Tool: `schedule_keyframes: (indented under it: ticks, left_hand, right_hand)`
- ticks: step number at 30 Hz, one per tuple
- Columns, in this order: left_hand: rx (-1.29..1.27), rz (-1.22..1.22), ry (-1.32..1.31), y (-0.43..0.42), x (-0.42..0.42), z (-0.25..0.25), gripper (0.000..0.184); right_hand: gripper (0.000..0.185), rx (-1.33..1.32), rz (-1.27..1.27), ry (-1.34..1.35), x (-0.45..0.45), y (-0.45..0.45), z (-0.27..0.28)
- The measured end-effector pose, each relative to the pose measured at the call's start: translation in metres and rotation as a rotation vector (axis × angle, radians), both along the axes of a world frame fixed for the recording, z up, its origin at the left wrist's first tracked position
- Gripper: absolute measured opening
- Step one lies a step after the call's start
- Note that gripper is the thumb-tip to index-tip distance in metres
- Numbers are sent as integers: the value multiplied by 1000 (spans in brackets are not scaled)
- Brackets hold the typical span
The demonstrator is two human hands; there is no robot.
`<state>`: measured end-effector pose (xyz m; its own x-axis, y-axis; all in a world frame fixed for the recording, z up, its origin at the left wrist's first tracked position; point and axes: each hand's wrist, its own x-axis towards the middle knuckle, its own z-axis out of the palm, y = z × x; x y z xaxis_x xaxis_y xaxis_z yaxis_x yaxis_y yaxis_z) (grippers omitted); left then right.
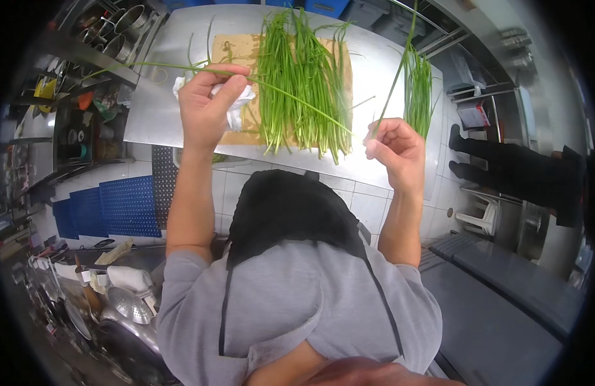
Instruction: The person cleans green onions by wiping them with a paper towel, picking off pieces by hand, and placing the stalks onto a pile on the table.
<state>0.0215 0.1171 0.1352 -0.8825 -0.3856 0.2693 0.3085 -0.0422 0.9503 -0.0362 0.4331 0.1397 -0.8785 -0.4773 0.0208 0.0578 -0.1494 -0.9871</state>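
My left hand [207, 106] is over the left part of the table, thumb and forefinger pinched on a long green chive stalk [297, 101]. That stalk slants down to the right, its pale end close to my other hand. Between its fingertips my right hand [398, 149] holds a second chive stalk [395, 83], which points up and away. A thick pile of chives [301, 83] lies between the hands on a brown board [236, 55]. Crumpled white paper or cloth [236, 112] is partly hidden behind my left hand.
Another bunch of chives [418, 90] lies at the right end of the metal table [182, 29]. Blue bins [326, 6] stand beyond its far edge. At the right, a person in dark clothes [516, 161] stands near a white stool [479, 215]. Pots [130, 22] fill a rack at upper left.
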Motion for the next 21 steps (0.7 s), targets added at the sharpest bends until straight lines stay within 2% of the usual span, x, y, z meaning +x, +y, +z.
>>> schedule_keyframes:
  ticks: [5, 8, 14, 18, 21]
  left_hand:
    - [17, -1, 8, -1, -3, -8, 17]
    - [238, -72, -34, 2, -3, -8, 17]
    - [173, -176, -124, 34, 0, -9, 18]
    - [247, -160, -124, 35, -3, -18, 15]
    - [187, -136, -104, 34, -3, -21, 14]
  right_hand:
    - [20, -2, 31, 18, 1, -5, 2]
    - [20, -22, 28, -18, 1, -9, -2]
    - [22, -47, 3, -94, 5, -26, -9]
    - [27, 5, 1, -146, 8, -31, -8]
    - [29, 1, 54, -196, 9, -32, -10]
